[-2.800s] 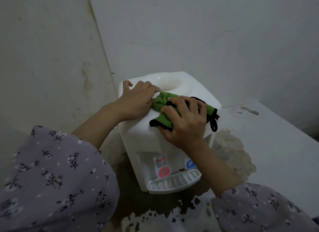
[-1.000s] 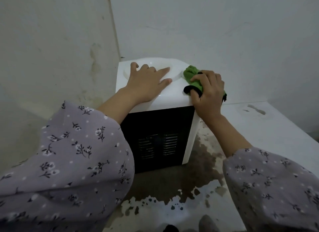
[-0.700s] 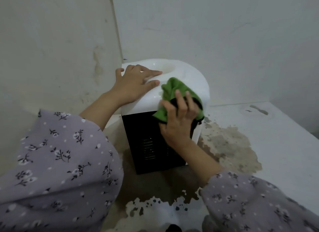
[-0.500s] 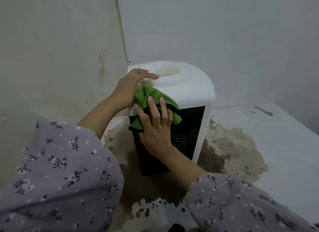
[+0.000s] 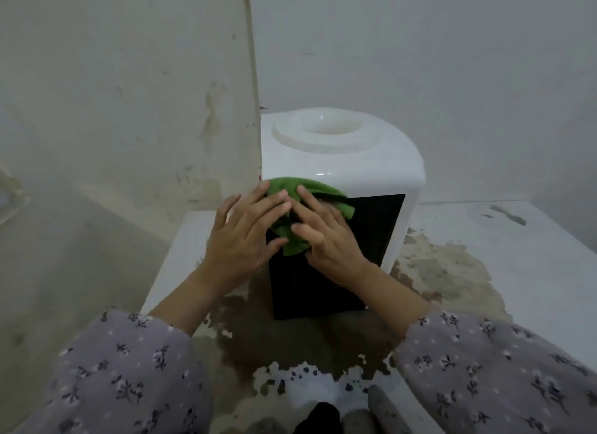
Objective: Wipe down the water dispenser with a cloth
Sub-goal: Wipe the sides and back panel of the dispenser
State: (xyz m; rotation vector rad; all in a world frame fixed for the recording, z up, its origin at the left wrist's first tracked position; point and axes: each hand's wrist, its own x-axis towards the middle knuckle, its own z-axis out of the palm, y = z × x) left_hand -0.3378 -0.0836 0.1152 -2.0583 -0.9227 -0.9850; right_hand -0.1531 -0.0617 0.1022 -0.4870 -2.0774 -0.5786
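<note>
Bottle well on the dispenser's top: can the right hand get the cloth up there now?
Probably yes. The right hand holds the green cloth on the black back panel just under the top edge; the bottle well above is uncovered, and the left hand lies lower, at the cloth.

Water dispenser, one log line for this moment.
wiping | green cloth: on black panel of water dispenser | right hand: grips cloth | left hand: touches cloth

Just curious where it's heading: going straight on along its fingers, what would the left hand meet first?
Probably the green cloth, right at the fingertips of the left hand; behind it, the water dispenser.
</note>
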